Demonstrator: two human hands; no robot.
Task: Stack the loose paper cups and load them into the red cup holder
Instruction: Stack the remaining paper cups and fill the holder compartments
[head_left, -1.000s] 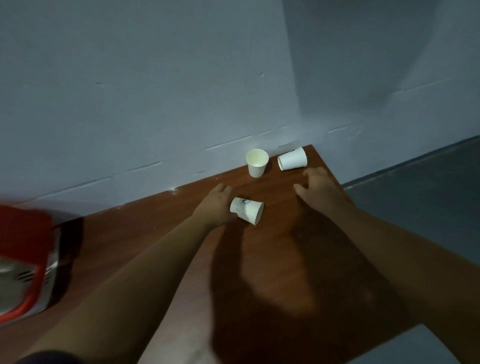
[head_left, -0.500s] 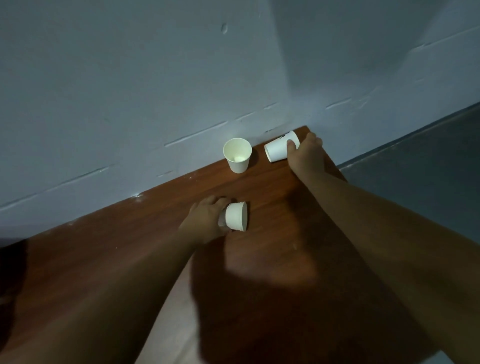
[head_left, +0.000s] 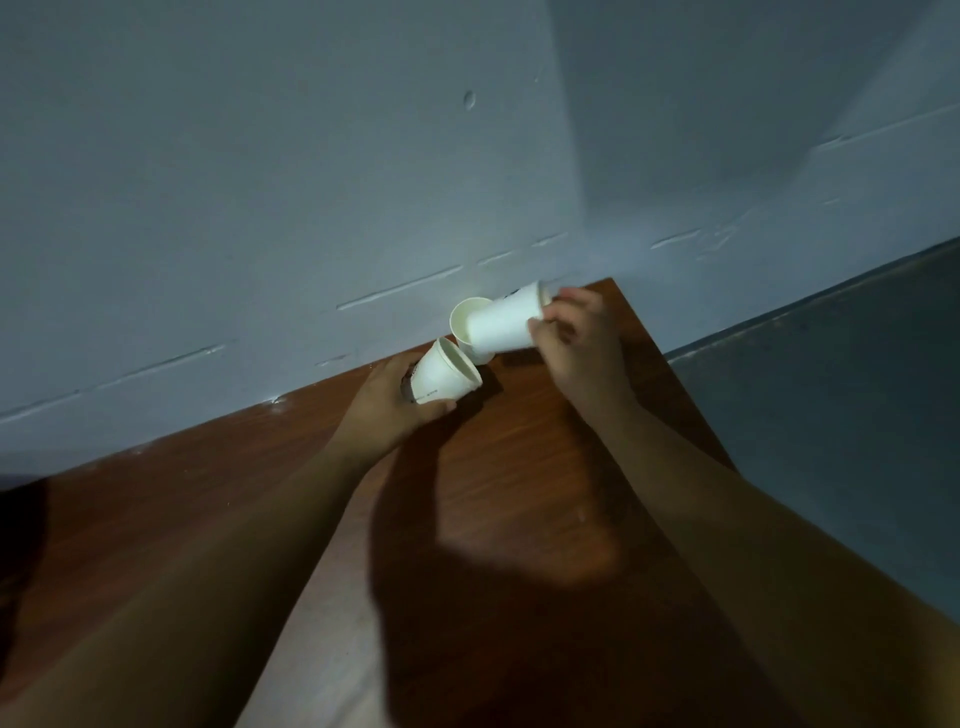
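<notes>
Three white paper cups are near the wall at the far end of the brown table (head_left: 519, 493). My left hand (head_left: 387, 402) grips one cup (head_left: 444, 376) by its base, its mouth tilted up and to the right. My right hand (head_left: 576, 343) holds a second cup (head_left: 501, 325) on its side, lifted off the table, its mouth pointing left. That cup partly covers a third cup (head_left: 465, 317) standing upright against the wall. The red cup holder is out of view.
A grey wall (head_left: 311, 182) runs along the table's far edge. The table's right edge drops to a dark floor (head_left: 831, 389). A dark shadow falls over the near part of the table.
My left hand has lifted the near cup and tilted its mouth upward. My right hand has picked up the far-right cup and carried it left, in front of the upright cup.
</notes>
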